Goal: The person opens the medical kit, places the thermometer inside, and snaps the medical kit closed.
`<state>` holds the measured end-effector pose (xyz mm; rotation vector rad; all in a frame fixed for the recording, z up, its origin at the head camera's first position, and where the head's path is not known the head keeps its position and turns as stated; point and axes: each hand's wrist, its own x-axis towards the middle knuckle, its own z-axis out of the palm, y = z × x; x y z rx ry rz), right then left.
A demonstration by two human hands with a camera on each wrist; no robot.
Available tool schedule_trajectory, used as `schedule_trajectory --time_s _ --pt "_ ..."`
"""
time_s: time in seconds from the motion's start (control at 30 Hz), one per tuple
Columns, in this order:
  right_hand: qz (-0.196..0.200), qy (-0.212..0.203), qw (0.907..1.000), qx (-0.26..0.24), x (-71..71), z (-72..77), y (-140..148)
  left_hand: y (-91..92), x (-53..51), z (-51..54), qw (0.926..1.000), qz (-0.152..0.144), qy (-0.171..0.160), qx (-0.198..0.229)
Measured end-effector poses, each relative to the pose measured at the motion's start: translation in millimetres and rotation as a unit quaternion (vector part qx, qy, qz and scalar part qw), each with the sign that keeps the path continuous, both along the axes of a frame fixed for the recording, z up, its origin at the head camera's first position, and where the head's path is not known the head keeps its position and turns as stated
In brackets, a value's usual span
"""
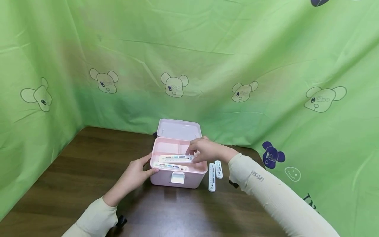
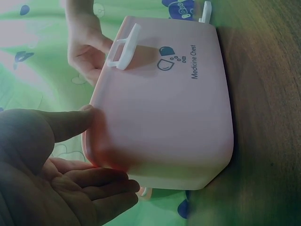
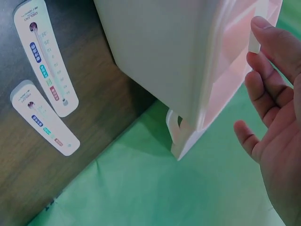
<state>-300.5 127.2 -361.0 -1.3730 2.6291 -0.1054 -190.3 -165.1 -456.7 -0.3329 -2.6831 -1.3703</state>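
Observation:
A pink medicine chest (image 1: 161, 178) stands on the table with its lid (image 1: 179, 129) raised at the back. My left hand (image 1: 134, 172) rests at its front left corner, thumb on the front rim and straight fingers along the side. Over the chest's right part, my right hand (image 1: 205, 149) pinches the right end of a flat white thermometer (image 1: 174, 158) between thumb and finger. That thermometer lies across the chest's opening. Another thermometer (image 1: 171, 166) is in front of it, inside the front wall. In the right wrist view, the held piece (image 3: 254, 43) shows only partly.
To the right of the chest, a larger thermometer (image 3: 47, 59) and a smaller thermometer (image 3: 44, 117) lie on the dark wooden table (image 1: 88, 158). A white latch (image 1: 177, 177) hangs on the chest's front. Green patterned cloth (image 1: 207, 59) surrounds the table's back and sides.

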Motion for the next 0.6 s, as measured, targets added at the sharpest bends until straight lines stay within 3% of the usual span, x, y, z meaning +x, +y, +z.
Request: schedule_trajectory --time_s 0.4,0.6 --pt "-0.014 0.012 0.9992 -0.035 3.7 -15.0 -4 0.7 -1.3 -1.2 1.0 -0.002 0.0 -0.001" --pt "-0.017 0.028 0.999 -0.029 8.1 -20.8 -7 0.1 -0.8 -0.7 1.0 -0.002 -0.001 0.001"
